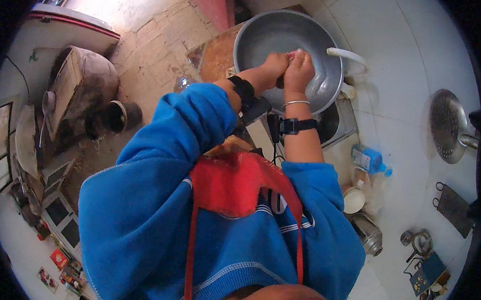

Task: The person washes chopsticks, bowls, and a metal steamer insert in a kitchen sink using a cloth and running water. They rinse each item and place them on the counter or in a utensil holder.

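Over a large grey metal basin (261, 34), my left hand (276, 65) and my right hand (299, 70) press together, fingers curled in. Something small and dark shows beneath them; what it is, and whether either hand grips it, is hidden. The basin's inside looks wet and shiny. A black strap with a device (243, 92) sits on my left wrist. My right wrist carries a silver bangle (297, 103) and another black strap (298, 126).
The basin stands at a brown counter (218, 52), partly over a metal sink (348, 124). A white curved pipe (349, 57) reaches over its right rim. Right of my arm are a blue bottle (367, 158), a white bowl (353, 201) and a metal flask (367, 234). A skimmer (447, 127) hangs on the wall.
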Available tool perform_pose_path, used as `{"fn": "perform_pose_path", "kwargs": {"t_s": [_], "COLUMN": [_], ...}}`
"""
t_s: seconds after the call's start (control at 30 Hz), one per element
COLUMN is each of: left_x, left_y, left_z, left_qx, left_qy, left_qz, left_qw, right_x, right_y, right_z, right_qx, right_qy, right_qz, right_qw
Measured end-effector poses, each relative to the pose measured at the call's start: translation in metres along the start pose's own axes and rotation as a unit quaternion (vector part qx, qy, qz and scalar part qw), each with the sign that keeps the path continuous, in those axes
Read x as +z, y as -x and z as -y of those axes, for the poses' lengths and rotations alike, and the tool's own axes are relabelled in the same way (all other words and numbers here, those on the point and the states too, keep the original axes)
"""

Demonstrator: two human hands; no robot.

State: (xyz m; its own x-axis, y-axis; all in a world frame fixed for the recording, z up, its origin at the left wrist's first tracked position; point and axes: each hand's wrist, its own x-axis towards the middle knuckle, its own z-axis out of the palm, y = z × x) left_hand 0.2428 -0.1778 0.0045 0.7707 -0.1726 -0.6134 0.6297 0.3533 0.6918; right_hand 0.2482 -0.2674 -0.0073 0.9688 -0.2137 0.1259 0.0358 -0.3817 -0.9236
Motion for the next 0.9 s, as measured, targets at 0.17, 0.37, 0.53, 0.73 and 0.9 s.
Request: {"fn": "perform_pose_path", "kwargs": {"t_s": [0.17, 0.37, 0.53, 0.73, 0.9], "left_x": [-0.017, -0.054, -0.077, -0.076, -0.073], "left_y": [0.014, 0.007, 0.008, 0.001, -0.011], "left_z": [0.008, 0.005, 0.02, 0.033, 0.018], "left_qx": [0.164, 0.329, 0.302, 0.142, 0.114], "left_qy": [-0.471, -0.514, -0.773, -0.775, -0.596], "left_qz": [-0.012, -0.102, -0.08, -0.003, 0.02], "left_qw": [0.867, 0.786, 0.552, 0.616, 0.795], "right_x": [-0.025, -0.059, -0.07, -0.026, -0.019], "right_y": [-0.038, -0.066, -0.08, -0.042, -0.028], "right_z": [-0.044, -0.079, -0.093, -0.136, -0.152], "right_qx": [0.274, 0.108, -0.106, 0.075, 0.056], "right_qy": [-0.188, -0.077, 0.469, 0.481, 0.315], "right_qz": [0.101, 0.215, 0.302, 0.409, 0.505], "right_qw": [0.938, 0.967, 0.823, 0.772, 0.802]}}
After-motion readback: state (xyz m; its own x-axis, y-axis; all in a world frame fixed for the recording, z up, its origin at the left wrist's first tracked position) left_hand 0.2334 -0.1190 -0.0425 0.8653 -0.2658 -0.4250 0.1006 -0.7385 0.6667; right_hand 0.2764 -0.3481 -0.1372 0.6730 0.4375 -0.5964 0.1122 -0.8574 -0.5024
